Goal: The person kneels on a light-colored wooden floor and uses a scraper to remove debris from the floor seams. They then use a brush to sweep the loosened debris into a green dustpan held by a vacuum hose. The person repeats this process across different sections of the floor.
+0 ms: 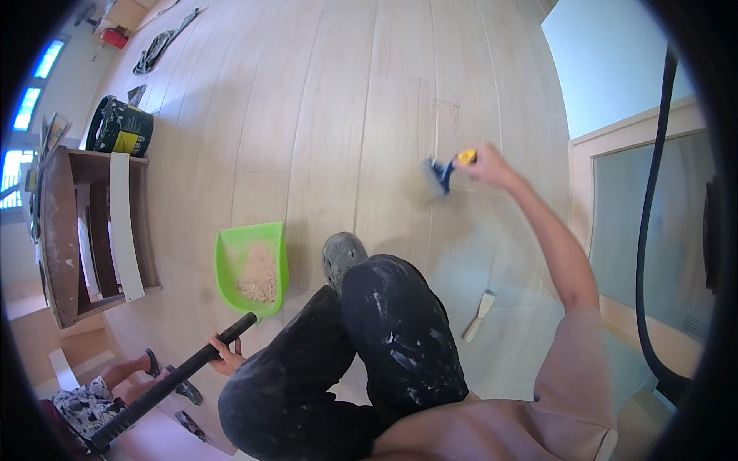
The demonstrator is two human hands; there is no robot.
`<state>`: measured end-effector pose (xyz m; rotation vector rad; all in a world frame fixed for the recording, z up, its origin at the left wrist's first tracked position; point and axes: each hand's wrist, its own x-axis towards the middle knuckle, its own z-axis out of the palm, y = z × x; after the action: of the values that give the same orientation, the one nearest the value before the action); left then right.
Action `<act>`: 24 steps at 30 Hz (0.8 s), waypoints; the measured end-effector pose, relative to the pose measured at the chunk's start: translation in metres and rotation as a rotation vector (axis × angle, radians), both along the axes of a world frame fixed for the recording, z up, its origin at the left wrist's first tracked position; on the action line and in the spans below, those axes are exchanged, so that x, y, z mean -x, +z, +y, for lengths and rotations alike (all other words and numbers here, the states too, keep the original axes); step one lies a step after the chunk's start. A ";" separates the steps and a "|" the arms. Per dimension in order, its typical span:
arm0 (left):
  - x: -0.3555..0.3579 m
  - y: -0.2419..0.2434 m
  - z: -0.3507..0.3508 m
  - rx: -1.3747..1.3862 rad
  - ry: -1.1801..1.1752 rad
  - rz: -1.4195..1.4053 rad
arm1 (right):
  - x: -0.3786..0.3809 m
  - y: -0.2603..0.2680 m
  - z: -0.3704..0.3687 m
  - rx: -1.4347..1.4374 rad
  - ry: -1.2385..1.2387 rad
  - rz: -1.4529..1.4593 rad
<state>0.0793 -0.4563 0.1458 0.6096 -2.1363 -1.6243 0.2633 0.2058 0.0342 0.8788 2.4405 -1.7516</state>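
My right hand (490,166) grips the yellow handle of a blue-headed hand tool (443,173), a brush or scraper; motion blur hides which. Its head is at the wood-look plank floor (328,144), close to a dusty, brownish blur. My left hand (227,355), beside my left knee, is closed around a long black tube (190,369), possibly a vacuum pipe. The tube's front end lies just behind a green dustpan (226,253) that holds a heap of pale dust and crumbs (259,274). A putty knife (479,316) rests on the floor right of my knees.
A brown wooden step stool or frame (66,236) stands at left, with a dark paint bucket (138,124) by it. Dark cloth (164,43) lies farther off. At lower left are another person's legs (130,369). A framed glass panel (646,230) and black hose (648,248) are right.
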 end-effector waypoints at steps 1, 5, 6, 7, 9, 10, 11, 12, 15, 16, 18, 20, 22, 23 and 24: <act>-0.001 -0.001 0.003 -0.006 0.008 0.006 | 0.008 0.000 0.027 -0.071 -0.025 0.000; -0.001 0.001 0.004 -0.048 -0.016 -0.019 | 0.038 0.021 0.106 -0.420 -0.070 0.019; 0.001 0.004 -0.002 -0.051 -0.018 -0.019 | 0.043 0.032 0.099 -0.405 -0.064 0.038; 0.003 0.005 -0.004 -0.061 -0.022 -0.022 | 0.050 0.047 0.091 -0.399 -0.060 0.055; -0.003 0.006 0.009 -0.048 -0.037 -0.020 | 0.039 0.071 0.081 -0.407 -0.041 0.071; -0.001 0.009 0.013 -0.036 -0.045 -0.004 | 0.028 0.077 0.066 -0.405 -0.030 0.097; -0.001 0.010 0.009 -0.034 -0.072 -0.008 | 0.014 0.081 0.049 -0.405 -0.021 0.122; 0.000 0.009 0.003 -0.041 -0.105 -0.014 | -0.005 0.088 0.032 -0.393 0.000 0.137; -0.004 0.016 0.003 -0.035 -0.141 0.022 | -0.082 0.090 -0.046 -0.248 0.024 0.157; -0.007 0.019 0.006 -0.035 -0.159 0.032 | -0.117 0.090 -0.070 -0.185 0.056 0.094; -0.012 0.020 0.021 -0.032 -0.212 0.048 | -0.174 0.096 -0.094 -0.064 0.068 -0.073; -0.009 0.024 0.022 -0.011 -0.262 0.064 | -0.200 0.101 -0.117 0.066 0.053 -0.275; -0.007 0.022 0.027 -0.027 -0.323 0.075 | -0.211 0.098 -0.105 -0.054 0.042 -0.221; -0.005 0.030 0.028 -0.023 -0.348 0.096 | -0.208 0.094 -0.091 -0.108 0.044 -0.180; -0.004 0.035 0.029 -0.029 -0.382 0.084 | -0.201 0.100 -0.080 -0.170 0.027 -0.152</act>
<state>0.0829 -0.4272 0.1810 0.1395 -2.2697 -1.8376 0.4641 0.1257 0.1344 0.9495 2.5155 -1.4273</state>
